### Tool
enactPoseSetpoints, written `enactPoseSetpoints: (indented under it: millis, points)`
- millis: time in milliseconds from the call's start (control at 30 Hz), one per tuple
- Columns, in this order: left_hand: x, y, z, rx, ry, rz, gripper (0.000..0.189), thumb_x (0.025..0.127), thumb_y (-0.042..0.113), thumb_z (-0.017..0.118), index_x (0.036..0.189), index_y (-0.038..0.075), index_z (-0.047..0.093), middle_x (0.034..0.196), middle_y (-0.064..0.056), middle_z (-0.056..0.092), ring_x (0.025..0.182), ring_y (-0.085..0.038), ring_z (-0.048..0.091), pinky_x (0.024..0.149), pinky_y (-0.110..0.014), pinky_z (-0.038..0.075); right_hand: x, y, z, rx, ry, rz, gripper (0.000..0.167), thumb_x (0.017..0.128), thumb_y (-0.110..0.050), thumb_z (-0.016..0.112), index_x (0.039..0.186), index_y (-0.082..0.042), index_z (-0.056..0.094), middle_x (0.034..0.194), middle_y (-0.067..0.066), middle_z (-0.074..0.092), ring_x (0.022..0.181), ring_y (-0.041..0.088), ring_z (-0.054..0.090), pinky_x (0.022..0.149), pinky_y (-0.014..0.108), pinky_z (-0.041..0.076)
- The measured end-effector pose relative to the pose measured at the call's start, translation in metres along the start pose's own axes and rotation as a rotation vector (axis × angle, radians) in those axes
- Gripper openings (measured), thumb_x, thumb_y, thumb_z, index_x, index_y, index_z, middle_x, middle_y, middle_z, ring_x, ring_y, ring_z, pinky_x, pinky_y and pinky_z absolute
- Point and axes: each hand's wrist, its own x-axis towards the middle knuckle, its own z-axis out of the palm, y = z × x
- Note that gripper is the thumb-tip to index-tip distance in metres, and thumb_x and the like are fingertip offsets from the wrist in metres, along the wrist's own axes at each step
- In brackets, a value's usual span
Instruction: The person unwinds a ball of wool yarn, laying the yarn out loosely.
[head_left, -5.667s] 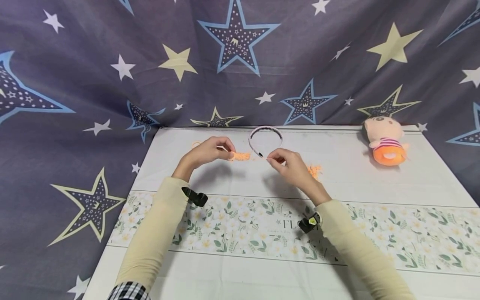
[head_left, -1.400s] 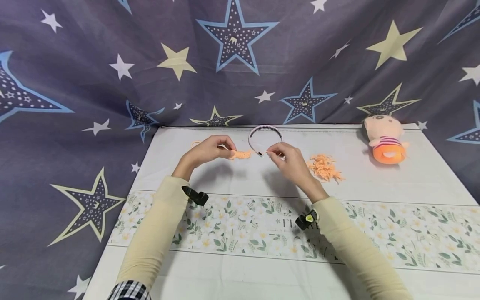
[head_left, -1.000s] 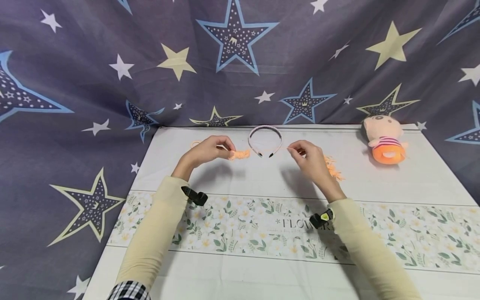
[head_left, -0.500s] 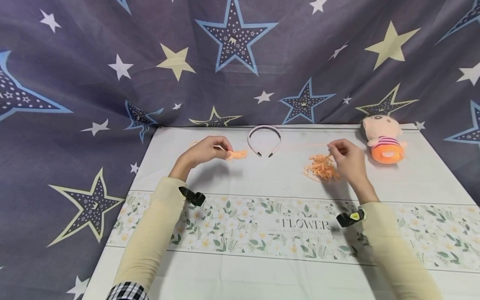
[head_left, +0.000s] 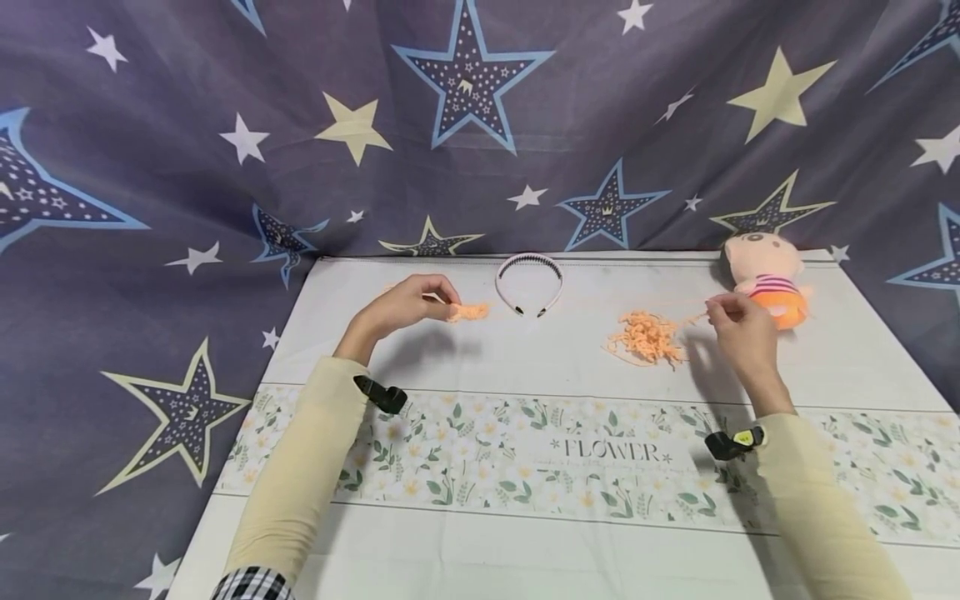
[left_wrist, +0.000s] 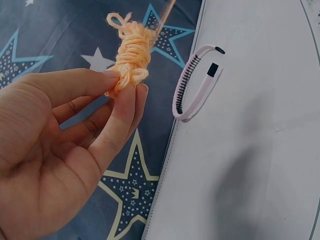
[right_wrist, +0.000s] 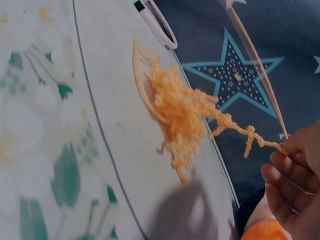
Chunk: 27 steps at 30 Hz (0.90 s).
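My left hand pinches a small wound bundle of orange yarn between thumb and fingertips, held up off the table. A strand of yarn leaves the bundle and stretches toward my right hand. That hand pinches the strand at the right, near the doll. From its fingertips a knotted length of yarn runs down to a loose, crinkled heap of orange yarn on the white table. In the right wrist view a smooth loop of yarn curves along one side of the heap.
A pale pink headband with dark teeth lies at the back middle, between my hands. Partly behind my right hand lies a plush doll with orange bottoms. The tablecloth has a floral band, and a starry curtain hangs behind.
My right hand has moved from beside the headband to the right, past the heap, drawing the strand out and a knotted length up. The left hand has shifted slightly left with the bundle.
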Motion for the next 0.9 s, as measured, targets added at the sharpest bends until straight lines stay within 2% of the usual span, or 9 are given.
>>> enactPoseSetpoints:
  millis: [133,300,467,567,767,900]
  points:
    - [-0.003,-0.001,-0.002,-0.005,0.013,-0.008,0.014,0.088,0.014,0.068,0.1,0.007,0.065,0.099,-0.008,0.063,0.093,-0.022,0.058,0.083,-0.034,0.045,0.001,0.009,-0.009,-0.035,0.015,0.038,0.03,0.097,-0.023,0.052,0.109,0.0,0.066,0.091,0.01,0.065,0.065,-0.01,0.045,0.057,0.014,0.038]
    - [-0.006,-0.003,-0.005,-0.012,0.019,-0.006,0.014,0.088,0.012,0.067,0.1,0.006,0.065,0.1,-0.009,0.063,0.094,-0.022,0.058,0.083,-0.034,0.044,0.003,0.018,-0.021,-0.073,0.047,0.098,0.03,0.097,-0.024,0.052,0.11,-0.001,0.066,0.091,0.01,0.067,0.065,-0.01,0.043,0.058,0.015,0.038]
    - [-0.01,-0.003,-0.007,-0.02,0.023,-0.01,0.013,0.088,0.012,0.066,0.1,0.006,0.065,0.102,-0.009,0.063,0.095,-0.022,0.058,0.084,-0.033,0.044,0.005,0.026,-0.032,-0.096,0.058,0.16,0.037,0.098,-0.026,0.049,0.115,0.002,0.063,0.109,0.022,0.066,0.081,0.008,0.052,0.062,0.02,0.037]
    - [-0.012,-0.004,-0.009,-0.021,0.025,-0.018,0.013,0.089,0.012,0.065,0.1,0.006,0.065,0.102,-0.01,0.062,0.096,-0.023,0.057,0.084,-0.034,0.044,0.004,0.03,-0.037,-0.112,0.05,0.207,0.04,0.098,-0.028,0.047,0.12,0.002,0.061,0.115,0.023,0.063,0.088,0.016,0.052,0.062,0.018,0.037]
    - [-0.014,-0.003,-0.012,-0.013,0.034,-0.021,0.013,0.088,0.011,0.064,0.1,0.006,0.065,0.101,-0.01,0.062,0.095,-0.023,0.058,0.085,-0.034,0.045,0.003,0.038,-0.046,-0.12,0.049,0.256,0.041,0.098,-0.03,0.046,0.122,0.001,0.06,0.114,0.02,0.063,0.073,0.0,0.045,0.056,0.013,0.037]
    - [-0.014,-0.002,-0.012,-0.015,0.038,-0.019,0.012,0.089,0.011,0.064,0.1,0.007,0.065,0.101,-0.009,0.063,0.095,-0.023,0.058,0.085,-0.034,0.044,0.002,0.042,-0.048,-0.153,0.008,0.232,0.039,0.097,-0.028,0.046,0.119,0.001,0.061,0.109,0.021,0.064,0.071,0.003,0.046,0.053,0.015,0.038]
